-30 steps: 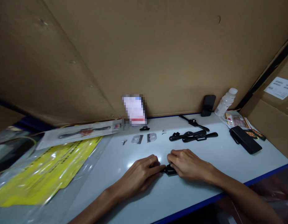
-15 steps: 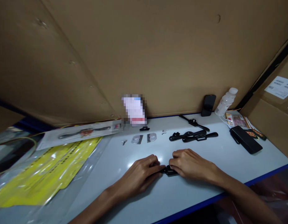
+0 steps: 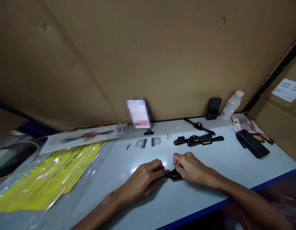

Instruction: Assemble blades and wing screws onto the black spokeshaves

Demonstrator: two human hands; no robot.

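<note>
Black tool (image 3: 175,175) is pinched by the left hand (image 3: 148,175); whether the right hand (image 3: 191,169) grips cannot be told. If loosely held, the tool may be twisted.

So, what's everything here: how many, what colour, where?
Tabletop: one, pale, foreground
Held tool: one, black, between the hands
Loose tools: three, black, right of centre
Small part: one, black, back centre
Slotted plates: two, silver, centre
Screws: two, silver, flanking the plates
Pixelated object: one, whitish, back centre
Phone: one, black, back right
Bottle: one, translucent, beside the phone
Packets: count unclear, multicoloured, right
Case: one, black, right
Label: one, white, far right
Carded tool: one, dark, back left
Packaging: count unclear, yellow and clear, left
Cardboard: count unclear, brown, behind and right
Left hand: one, bare, gripping held tool
Right hand: one, bare, at held tool
</note>
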